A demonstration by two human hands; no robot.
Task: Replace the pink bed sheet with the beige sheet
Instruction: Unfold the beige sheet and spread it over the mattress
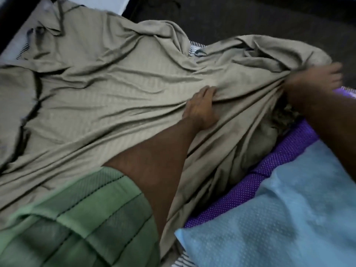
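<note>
- One beige sheet [100, 79]: spread crumpled over the bed, covering most of the view; its long axis runs from the lower left toward the upper right, where the cloth bunches into a mound of folds.
- Creases in the sheet converge on the two hands, fanning out to the left and the lower edge.
- Left hand [202, 108]: near the centre, back of the hand upward, fingers curled into a fold of the sheet; its grip pinches that cloth.
- Right hand [316, 78]: at the right edge, blurred, on the gathered cloth of the sheet; whether its grip is spread or clenched cannot be told.
- One green sleeve [81, 218]: on the left arm, lower left.
- One light blue pillow [289, 209]: lower right, just beside the sheet's edge.
- One purple dotted cloth [269, 166]: between the pillow and the sheet.
- Striped mattress fabric [194, 48]: showing at a gap along the sheet's far edge.
</note>
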